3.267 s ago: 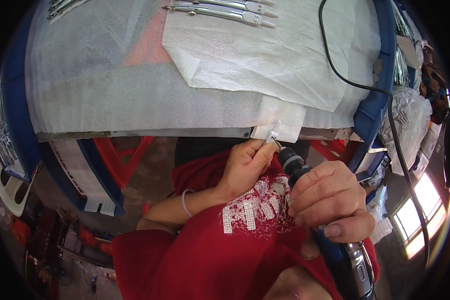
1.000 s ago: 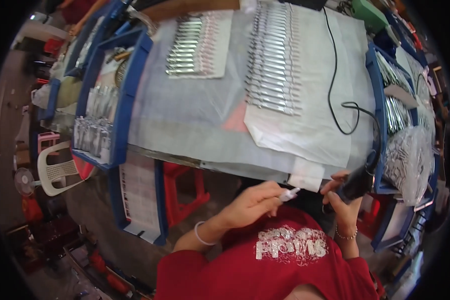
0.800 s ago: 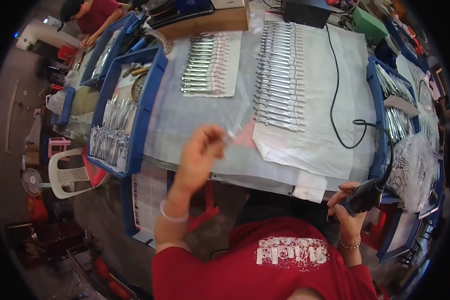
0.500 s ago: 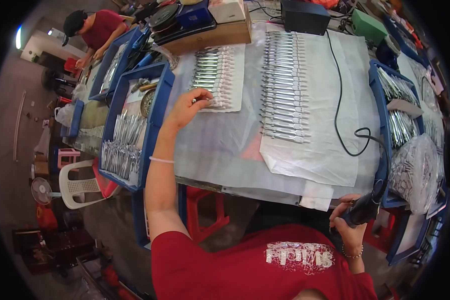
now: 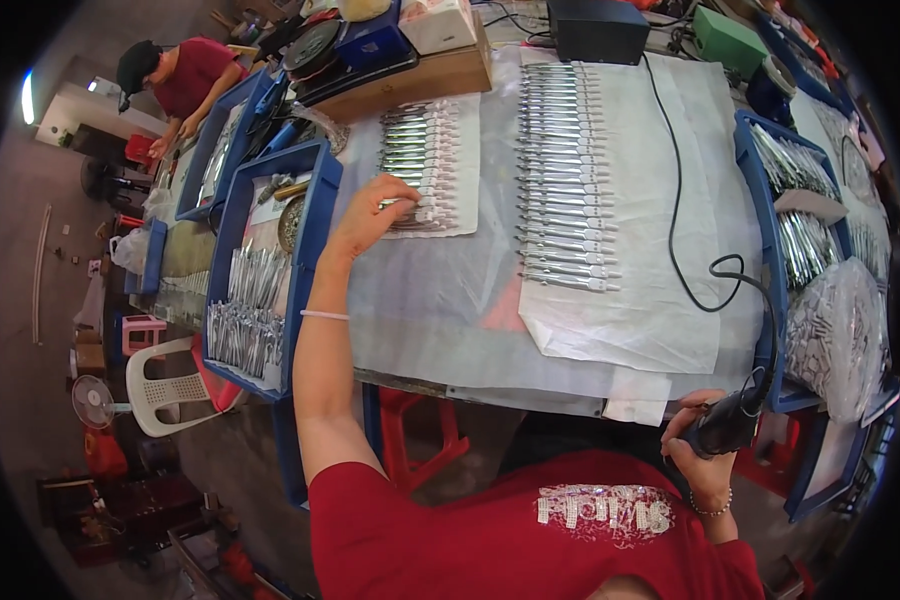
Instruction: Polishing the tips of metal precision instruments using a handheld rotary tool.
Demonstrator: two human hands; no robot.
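at the near end of the shorter row of silver instruments (image 5: 417, 150), your left hand (image 5: 378, 212) is down among the last pieces, while your right hand (image 5: 698, 440) holds a dark corded tool (image 5: 728, 424).
the pieces lie side by side on a white cloth (image 5: 470, 190), probably so each stays separate; the longer row (image 5: 567, 170) sits apart on a bigger white sheet (image 5: 660, 325), likely to keep the two lots from mixing on the surface (image 5: 420, 310). the tool is held low by the near edge, perhaps to leave the rows clear, its cord (image 5: 678, 190) looping across the sheet. your right grip is wrapped closed around the tool's body; your left grip has thumb and fingers drawn nearly together, but whether it pinches a piece i cannot tell.
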